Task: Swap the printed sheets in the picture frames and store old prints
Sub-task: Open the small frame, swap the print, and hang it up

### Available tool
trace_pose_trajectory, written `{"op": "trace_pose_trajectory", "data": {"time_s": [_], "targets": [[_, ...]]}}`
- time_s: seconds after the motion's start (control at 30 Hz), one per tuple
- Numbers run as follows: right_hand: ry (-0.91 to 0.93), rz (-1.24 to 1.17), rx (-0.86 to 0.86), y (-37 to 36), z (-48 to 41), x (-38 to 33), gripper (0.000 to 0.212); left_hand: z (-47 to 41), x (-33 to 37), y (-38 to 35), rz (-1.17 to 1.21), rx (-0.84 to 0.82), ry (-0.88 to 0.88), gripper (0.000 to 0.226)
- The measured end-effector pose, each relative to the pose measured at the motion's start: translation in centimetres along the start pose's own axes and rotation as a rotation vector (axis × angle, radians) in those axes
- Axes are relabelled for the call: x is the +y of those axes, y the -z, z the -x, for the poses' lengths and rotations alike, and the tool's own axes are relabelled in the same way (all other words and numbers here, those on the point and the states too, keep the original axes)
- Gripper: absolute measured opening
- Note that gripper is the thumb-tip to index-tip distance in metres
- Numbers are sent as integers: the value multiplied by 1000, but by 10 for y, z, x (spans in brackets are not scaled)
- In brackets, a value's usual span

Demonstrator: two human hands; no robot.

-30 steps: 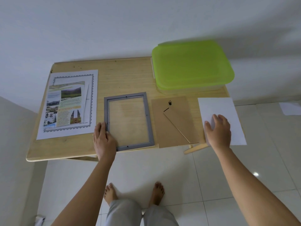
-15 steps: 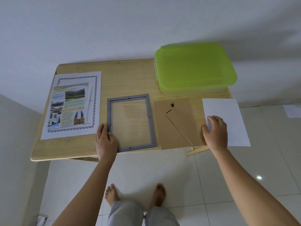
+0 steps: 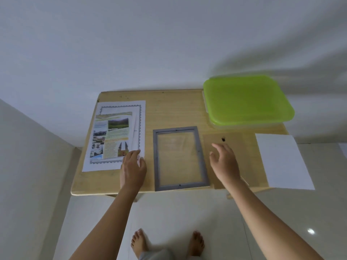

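A grey picture frame (image 3: pixel 201 162) with bare glass lies flat in the middle of the wooden table (image 3: pixel 174 107). Left of it lies a stack of printed sheets (image 3: pixel 114 136) with photos and a patterned border. My left hand (image 3: pixel 132 167) rests open on the stack's near right corner. Right of the frame lies the brown backing board (image 3: pixel 247 156) with its stand. My right hand (image 3: pixel 224 162) hovers open over the board, holding nothing. A blank white sheet (image 3: pixel 281 160) lies at the table's right edge, overhanging it.
A clear box with a green lid (image 3: pixel 246 99) stands at the table's back right corner. White walls close in behind and to the left. Tiled floor and my bare feet (image 3: pixel 167 243) show below the table's front edge.
My right hand has left the white sheet and moved left over the backing board. My left hand has shifted from the frame's corner onto the printed stack. The camera has swung left.
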State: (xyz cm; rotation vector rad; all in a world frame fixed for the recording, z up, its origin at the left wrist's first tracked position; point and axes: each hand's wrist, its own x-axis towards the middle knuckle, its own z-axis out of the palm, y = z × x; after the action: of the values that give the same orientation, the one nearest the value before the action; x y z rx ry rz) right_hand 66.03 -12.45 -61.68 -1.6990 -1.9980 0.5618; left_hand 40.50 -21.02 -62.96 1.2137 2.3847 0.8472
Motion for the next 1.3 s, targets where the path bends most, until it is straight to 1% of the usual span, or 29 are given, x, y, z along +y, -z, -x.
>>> {"op": "trace_pose_trajectory", "data": {"time_s": [0.1,0.17,0.27,0.37,0.43,0.5,0.6,0.73,0.83,0.97,1.07,1.1,1.13,1.23,1.3], "targets": [[77,-55,-59,-39,4,-58,29,-16,-29,31,-85,18,-13,35],[132,-84,-108,-69,5,-96,29,-26,-56,50,-172,-3,24,44],[158,-116,-190,-107,6,-145,31,-34,-96,70,-250,-42,69,55],[184,-78,-242,-146,6,-188,34,-37,-135,80,-335,-95,49,65],[183,-13,-260,-168,8,-207,37,-36,-155,82,-368,-127,-2,78],[117,20,-238,-185,10,-223,40,-35,-169,82,-355,-144,-31,86],[13,49,-179,-199,15,-238,50,-34,-173,79,-325,-148,-47,79],[-103,90,-131,-197,6,-237,63,-34,-160,70,-287,-127,-60,81],[-205,11,-106,-189,-8,-236,66,-37,-151,67,-281,-108,-73,76],[-315,-106,-102,-181,-27,-230,73,-44,-141,65,-282,-124,-63,70],[-349,-208,-89,-173,-29,-223,63,-39,-139,65,-288,-113,-73,66],[-375,-223,-73,-184,-23,-230,57,-39,-158,67,-259,-127,-64,66],[-410,-249,-58,-193,-15,-236,52,-36,-173,70,-250,-148,-57,66],[-463,-376,-58,-186,-12,-232,36,-31,-174,70,-278,-144,-67,68],[-450,-417,-62,-188,-14,-231,25,-34,-174,73,-270,-142,-64,72]]}}
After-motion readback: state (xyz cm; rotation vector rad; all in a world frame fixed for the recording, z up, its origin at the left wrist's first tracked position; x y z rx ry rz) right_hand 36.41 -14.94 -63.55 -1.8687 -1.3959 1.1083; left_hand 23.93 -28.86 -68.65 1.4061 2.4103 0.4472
